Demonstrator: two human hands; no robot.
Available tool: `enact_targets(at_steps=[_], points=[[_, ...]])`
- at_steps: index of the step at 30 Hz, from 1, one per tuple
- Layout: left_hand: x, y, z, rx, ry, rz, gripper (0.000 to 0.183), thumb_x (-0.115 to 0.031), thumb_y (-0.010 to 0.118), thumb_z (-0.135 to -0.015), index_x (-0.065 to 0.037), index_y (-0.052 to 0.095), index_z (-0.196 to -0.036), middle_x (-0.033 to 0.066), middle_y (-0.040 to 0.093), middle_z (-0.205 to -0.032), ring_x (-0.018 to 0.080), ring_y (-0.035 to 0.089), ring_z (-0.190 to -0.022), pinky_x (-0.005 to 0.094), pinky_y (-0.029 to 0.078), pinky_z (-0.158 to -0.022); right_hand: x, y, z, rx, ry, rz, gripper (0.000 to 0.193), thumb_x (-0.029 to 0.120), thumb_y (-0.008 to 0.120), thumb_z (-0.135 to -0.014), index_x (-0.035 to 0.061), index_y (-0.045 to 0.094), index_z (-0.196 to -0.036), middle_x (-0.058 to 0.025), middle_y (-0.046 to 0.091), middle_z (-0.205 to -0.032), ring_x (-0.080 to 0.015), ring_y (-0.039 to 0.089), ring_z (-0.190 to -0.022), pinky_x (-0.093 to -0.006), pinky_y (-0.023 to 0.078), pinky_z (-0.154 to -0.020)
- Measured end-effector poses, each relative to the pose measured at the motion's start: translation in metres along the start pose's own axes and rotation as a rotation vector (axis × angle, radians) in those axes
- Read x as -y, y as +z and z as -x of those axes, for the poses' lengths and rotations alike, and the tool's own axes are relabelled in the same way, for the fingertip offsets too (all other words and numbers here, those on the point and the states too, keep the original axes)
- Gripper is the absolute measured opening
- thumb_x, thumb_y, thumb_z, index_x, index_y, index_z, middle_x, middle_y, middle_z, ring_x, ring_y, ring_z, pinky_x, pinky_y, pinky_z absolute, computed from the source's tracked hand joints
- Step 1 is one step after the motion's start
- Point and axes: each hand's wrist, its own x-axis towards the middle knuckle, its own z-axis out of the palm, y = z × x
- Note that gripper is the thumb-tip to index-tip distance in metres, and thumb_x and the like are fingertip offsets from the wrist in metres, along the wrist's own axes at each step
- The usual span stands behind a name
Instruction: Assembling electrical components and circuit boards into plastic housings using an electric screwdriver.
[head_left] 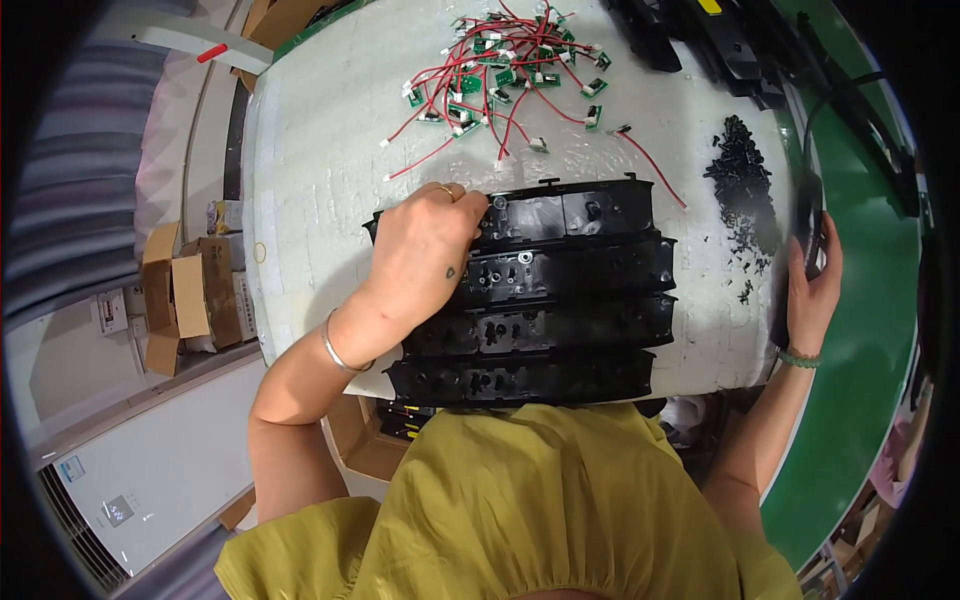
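Observation:
Four-sided black plastic housings lie in a stack of rows in front of me, the farthest housing (pixel 600 212) under my left hand (pixel 425 250). The fingers of that hand are pinched together at its left part, and whatever they hold is hidden. At the table's right edge, my right hand (pixel 815 285) is closed around a dark, elongated tool (pixel 812 215) that looks like a corded electric screwdriver; its tip cannot be made out. Nearer to me lie a second housing (pixel 600 272), a third housing (pixel 590 325) and the closest housing (pixel 580 378).
A pile of small green circuit boards with red wires (pixel 490 80) lies at the far middle. Small black screws (pixel 740 185) are heaped at the right. More long black parts (pixel 720 45) lie at the far right, beside a green surface (pixel 860 380). Cardboard boxes (pixel 205 295) stand left.

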Motion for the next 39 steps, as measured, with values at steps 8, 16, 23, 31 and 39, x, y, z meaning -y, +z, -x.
enact_targets(at_steps=[8, 16, 23, 31, 39], points=[[-0.028, -0.019, -0.082, 0.007, 0.339, 0.277, 0.008, -0.001, 0.063, -0.074, 0.001, 0.063, -0.082, 0.0162, 0.062, -0.076, 0.0331, 0.06, -0.07, 0.0363, 0.047, -0.064, 0.01, 0.004, 0.0, -0.045, -0.018, 0.04, 0.05, 0.01, 0.066, -0.078, 0.0008, 0.05, -0.124, -0.0175, 0.055, -0.118, -0.03, 0.053, -0.107, -0.0347, 0.041, -0.093], [-0.084, 0.081, -0.205, -0.049, 0.55, 0.39, 0.016, -0.008, 0.068, -0.074, -0.003, 0.068, -0.089, 0.0137, 0.065, -0.075, 0.0298, 0.062, -0.071, 0.0351, 0.049, -0.067, 0.015, -0.002, 0.002, -0.048, 0.044, 0.02, 0.051, 0.01, 0.066, -0.076, 0.0011, 0.049, -0.123, -0.0183, 0.055, -0.114, -0.0333, 0.051, -0.106, -0.0382, 0.04, -0.093], [-0.083, 0.084, -0.21, 0.061, 0.5, 0.369, 0.012, -0.008, 0.069, -0.073, -0.003, 0.067, -0.084, 0.0134, 0.065, -0.071, 0.0271, 0.063, -0.065, 0.0326, 0.05, -0.061, 0.019, 0.0, 0.002, -0.03, 0.046, 0.038, 0.05, 0.009, 0.066, -0.076, -0.0002, 0.049, -0.123, -0.0187, 0.055, -0.113, -0.0335, 0.052, -0.105, -0.0384, 0.04, -0.093], [-0.033, -0.012, -0.098, -0.036, 0.263, 0.537, 0.015, -0.011, 0.07, -0.076, 0.0, 0.068, -0.086, 0.0074, 0.067, -0.076, 0.0112, 0.062, -0.066, 0.0226, 0.05, -0.064, -0.006, 0.0, 0.001, -0.018, 0.075, -0.121, 0.046, 0.009, 0.065, -0.082, 0.0004, 0.05, -0.125, -0.0135, 0.058, -0.117, -0.021, 0.053, -0.108, -0.03, 0.041, -0.093], [-0.001, -0.006, 0.034, -0.013, -0.012, 0.395, 0.017, -0.009, 0.08, -0.063, -0.006, 0.07, -0.075, 0.003, 0.058, -0.066, 0.0194, 0.051, -0.065, 0.0302, 0.043, -0.058, -0.002, 0.005, -0.003, 0.031, 0.057, -0.12, 0.046, 0.012, 0.064, -0.086, -0.0014, 0.047, -0.127, -0.0138, 0.055, -0.12, -0.0203, 0.05, -0.111, -0.0309, 0.036, -0.097]])
